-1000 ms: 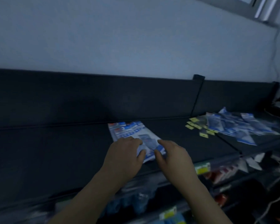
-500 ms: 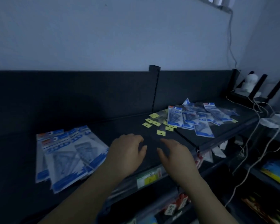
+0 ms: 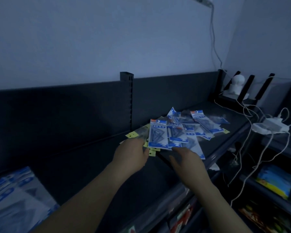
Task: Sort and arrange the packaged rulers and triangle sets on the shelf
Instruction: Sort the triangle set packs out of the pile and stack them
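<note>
Step in hand: both hands reach into the loose pile of packets (image 3: pixel 188 130) on the right bay of the shelf (image 3: pixel 91 165), apparently to pick out the next lot for sorting
Left hand (image 3: pixel 133 153): fingers bent over the clear yellow-tabbed packets (image 3: pixel 138 134) at the pile's left edge; whether they have closed on one cannot be told
Right hand (image 3: pixel 186 158): fingers loosely spread, tips at the lower edge of the front packet (image 3: pixel 158 137), gripping nothing that shows
Where the goods lie: the pile sits right of the upright post (image 3: pixel 126 98); a flat stack (image 3: pixel 15 199) lies well apart at the far left, near the front edge
Next move: likely calls for pinching one kind free of the overlap, lifting rather than dragging, so neighbours do not slide off the front edge, then carrying it to the stack
Count: two hands; at least seven blue-and-white packets showing in the pile, overlapped beyond an exact tally; at least four yellow tabs; the stack is too blurred to number
</note>
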Available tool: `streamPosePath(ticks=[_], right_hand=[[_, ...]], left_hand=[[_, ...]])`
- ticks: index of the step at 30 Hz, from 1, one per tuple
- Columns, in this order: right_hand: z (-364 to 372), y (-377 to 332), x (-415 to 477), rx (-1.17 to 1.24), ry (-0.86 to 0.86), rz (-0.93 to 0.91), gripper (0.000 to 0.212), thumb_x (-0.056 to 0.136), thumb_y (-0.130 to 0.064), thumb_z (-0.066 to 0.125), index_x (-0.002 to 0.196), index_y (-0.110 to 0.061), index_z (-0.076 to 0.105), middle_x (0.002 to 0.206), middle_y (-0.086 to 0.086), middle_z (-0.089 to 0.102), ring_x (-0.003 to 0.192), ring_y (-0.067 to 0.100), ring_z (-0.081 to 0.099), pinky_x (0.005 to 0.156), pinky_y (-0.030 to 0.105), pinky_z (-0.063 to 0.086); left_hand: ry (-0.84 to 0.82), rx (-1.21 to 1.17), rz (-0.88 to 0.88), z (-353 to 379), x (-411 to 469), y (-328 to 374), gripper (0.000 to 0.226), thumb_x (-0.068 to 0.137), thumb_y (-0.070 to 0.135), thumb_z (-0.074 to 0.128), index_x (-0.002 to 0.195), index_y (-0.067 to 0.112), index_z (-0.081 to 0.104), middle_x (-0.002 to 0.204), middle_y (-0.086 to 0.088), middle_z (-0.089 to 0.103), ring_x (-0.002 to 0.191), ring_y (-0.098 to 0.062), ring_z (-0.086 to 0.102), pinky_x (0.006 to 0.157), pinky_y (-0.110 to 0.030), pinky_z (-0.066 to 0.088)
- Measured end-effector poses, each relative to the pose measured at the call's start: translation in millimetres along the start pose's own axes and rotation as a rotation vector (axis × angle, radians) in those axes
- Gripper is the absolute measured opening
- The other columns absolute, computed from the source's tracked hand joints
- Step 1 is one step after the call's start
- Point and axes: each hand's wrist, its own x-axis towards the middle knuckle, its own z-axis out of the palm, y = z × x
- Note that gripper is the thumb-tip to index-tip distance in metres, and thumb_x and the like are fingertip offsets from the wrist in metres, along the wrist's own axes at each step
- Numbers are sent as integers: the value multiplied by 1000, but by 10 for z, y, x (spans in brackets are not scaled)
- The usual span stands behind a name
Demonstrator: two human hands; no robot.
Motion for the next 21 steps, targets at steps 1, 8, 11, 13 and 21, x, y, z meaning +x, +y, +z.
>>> streamPosePath(ticks=[1,8,11,13,21], right_hand=[[15,100,105,-15,-14,5,39,95,-32,51,132,-17,53,131,4,57,116,20,55,98,32,43],[22,833,921,-53,-87,-24,40,98,-29,47,134,-13,52,139,6,51,120,22,52,100,33,42],[11,1115,1232,-64,-129,-118,37,98,-24,47,133,-13,53,137,6,52,122,23,50,99,31,40],[39,1289,1390,-56,-146,-188,31,97,-20,48,124,-12,61,126,5,58,118,25,53,96,29,39],[130,1615,1582,234,-207,-241,29,98,-9,44,118,-4,65,128,6,57,116,17,50,89,18,36]], left_hand=[[-7,6,-17,65,114,39,21,95,34,49,88,16,57,86,2,60,75,-14,54,59,-29,43],[-30,-132,-166,622,919,219,28,93,38,52,105,13,58,96,-5,63,80,-20,60,69,-34,54],[-36,-214,-298,778,1182,335,36,88,37,61,105,7,52,97,-4,59,87,-21,59,67,-27,48],[-63,-249,-380,879,1334,368,28,82,31,68,90,10,51,82,0,53,81,-17,56,55,-22,40],[88,-545,-491,845,1468,366,17,93,21,59,96,5,60,93,-15,61,90,-31,59,68,-31,43]])
